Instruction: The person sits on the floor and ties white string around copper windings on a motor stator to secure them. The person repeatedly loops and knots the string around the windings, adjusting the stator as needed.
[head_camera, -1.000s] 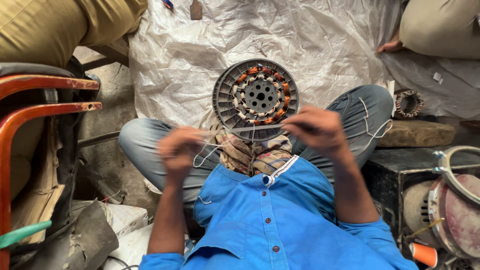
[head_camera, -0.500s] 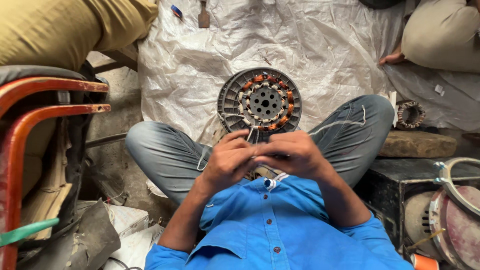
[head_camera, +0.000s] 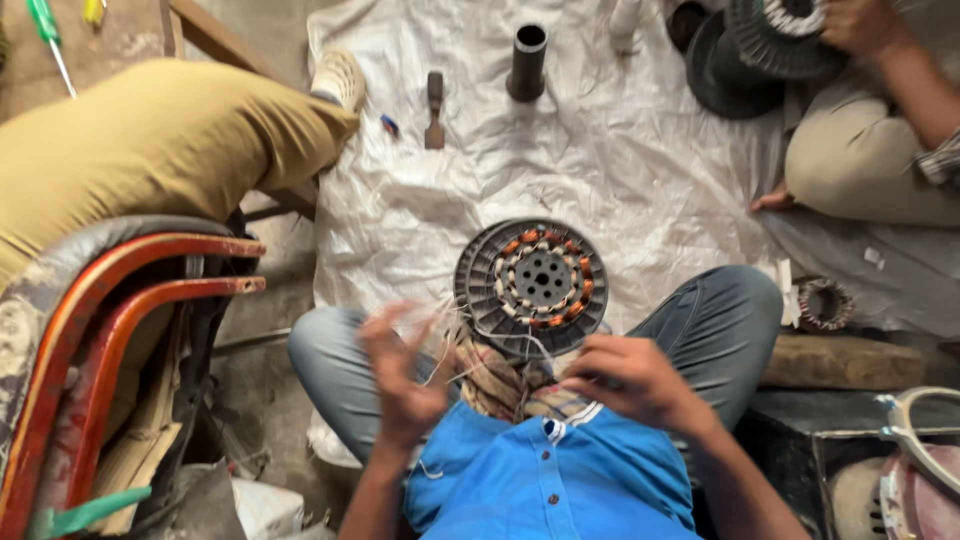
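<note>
a: where's the motor stator (head_camera: 532, 283)?
b: on the white sheet (head_camera: 640, 170), between the knees. the right hand (head_camera: 628, 380) pinches thin wires (head_camera: 455, 345) near the lap.
a: and the left hand (head_camera: 405, 375)?
b: blurred, fingers loosely spread among strands. best to keep them taut, i'd say, and untangled.

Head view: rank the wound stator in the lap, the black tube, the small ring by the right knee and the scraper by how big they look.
1. Stator, clearly largest.
2. Black tube.
3. Ring, close to the tube, so this order is unsure.
4. Scraper, slimmest.
The tube and scraper lie farther from the camera, so they may look smaller than they are.
</note>
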